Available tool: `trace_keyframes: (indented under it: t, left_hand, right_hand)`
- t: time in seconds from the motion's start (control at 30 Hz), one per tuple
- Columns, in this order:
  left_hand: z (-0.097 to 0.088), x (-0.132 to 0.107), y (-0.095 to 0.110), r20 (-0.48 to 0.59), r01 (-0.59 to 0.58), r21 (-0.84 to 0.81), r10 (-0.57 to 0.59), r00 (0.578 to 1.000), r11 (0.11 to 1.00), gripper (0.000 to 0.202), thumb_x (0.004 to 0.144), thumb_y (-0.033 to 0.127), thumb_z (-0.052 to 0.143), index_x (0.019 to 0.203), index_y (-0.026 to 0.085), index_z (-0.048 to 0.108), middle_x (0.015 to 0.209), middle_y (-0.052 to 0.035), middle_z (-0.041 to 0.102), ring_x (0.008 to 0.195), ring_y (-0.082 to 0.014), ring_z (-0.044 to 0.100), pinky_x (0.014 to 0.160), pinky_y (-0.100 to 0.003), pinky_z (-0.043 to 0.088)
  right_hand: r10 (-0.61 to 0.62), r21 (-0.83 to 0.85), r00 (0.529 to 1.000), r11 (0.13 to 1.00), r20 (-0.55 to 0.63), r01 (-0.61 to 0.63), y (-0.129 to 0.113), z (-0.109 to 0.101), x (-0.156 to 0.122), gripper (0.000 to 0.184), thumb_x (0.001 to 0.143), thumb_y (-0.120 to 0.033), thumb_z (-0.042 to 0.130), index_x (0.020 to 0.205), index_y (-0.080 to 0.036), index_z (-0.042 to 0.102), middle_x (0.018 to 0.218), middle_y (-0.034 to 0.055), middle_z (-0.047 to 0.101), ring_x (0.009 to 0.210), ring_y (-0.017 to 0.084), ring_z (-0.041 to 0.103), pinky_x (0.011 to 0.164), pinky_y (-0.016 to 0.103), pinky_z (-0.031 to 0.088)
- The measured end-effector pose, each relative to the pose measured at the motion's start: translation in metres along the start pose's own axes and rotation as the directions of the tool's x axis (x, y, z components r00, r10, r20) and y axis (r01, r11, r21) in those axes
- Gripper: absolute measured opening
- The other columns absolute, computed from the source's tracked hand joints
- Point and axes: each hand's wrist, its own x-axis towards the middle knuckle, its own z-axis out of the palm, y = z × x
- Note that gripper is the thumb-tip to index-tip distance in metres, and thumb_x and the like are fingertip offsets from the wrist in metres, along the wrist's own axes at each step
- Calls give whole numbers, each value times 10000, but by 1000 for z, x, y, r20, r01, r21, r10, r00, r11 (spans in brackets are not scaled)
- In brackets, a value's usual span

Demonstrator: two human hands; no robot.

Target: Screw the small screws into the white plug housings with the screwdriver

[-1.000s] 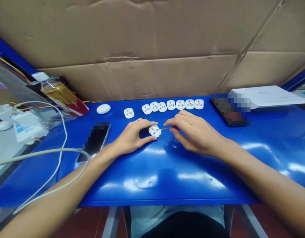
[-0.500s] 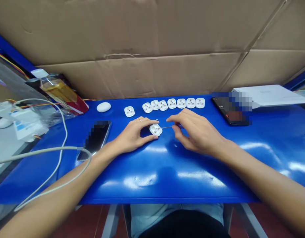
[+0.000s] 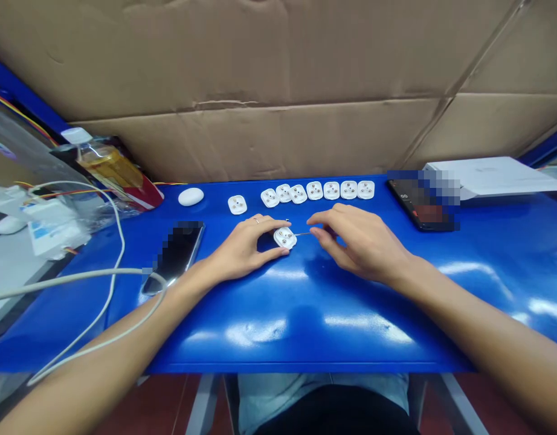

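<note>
My left hand (image 3: 249,248) pinches a small white plastic part (image 3: 286,238) between thumb and forefinger on the blue tabletop. The part is squarish with rounded corners and has metal fittings inside. My right hand (image 3: 360,241) grips a thin metal shaft (image 3: 302,234), whose tip reaches the right edge of the part. Its handle end is hidden by the fingers, so I cannot tell the kind of tool. Farther back, several similar white parts (image 3: 315,190) lie in a row, one part (image 3: 237,205) standing apart at the left.
A phone (image 3: 176,254) and a looping white cable (image 3: 119,229) are by my left forearm. A white oval object (image 3: 190,196) and a tilted bottle (image 3: 115,172) sit behind. A second phone (image 3: 418,205) leans by a white box (image 3: 491,175). Cardboard (image 3: 260,139) walls the back.
My right fingers have shifted slightly and closed more around the thin shaft. The left hand and the white part stay nearly still.
</note>
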Motion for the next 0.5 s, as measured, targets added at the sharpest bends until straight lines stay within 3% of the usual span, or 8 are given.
trace_keyframes:
  t: [0.37,0.5]
  left_hand:
    - [-1,1,1,0,9,-8,-9,1000,1000,479,945,458,724,1358,223,667,1221,-80,737,1105,-259,672,972,-400,535]
    - [0,0,0,1,-5,-1,5,1000,1000,477,947,448,727,1359,218,665,1225,-79,739,1104,-254,672,969,-393,535]
  right_hand:
    - [-86,102,995,991,-42,90,-1,0,2,215,979,-121,507,1152,-156,629,921,92,696,851,253,612,736,376,506]
    - [-16,78,1000,997,-26,18,-2,-1,2,174,1010,-210,541,1127,-135,646,915,101,713,814,246,647,719,373,508]
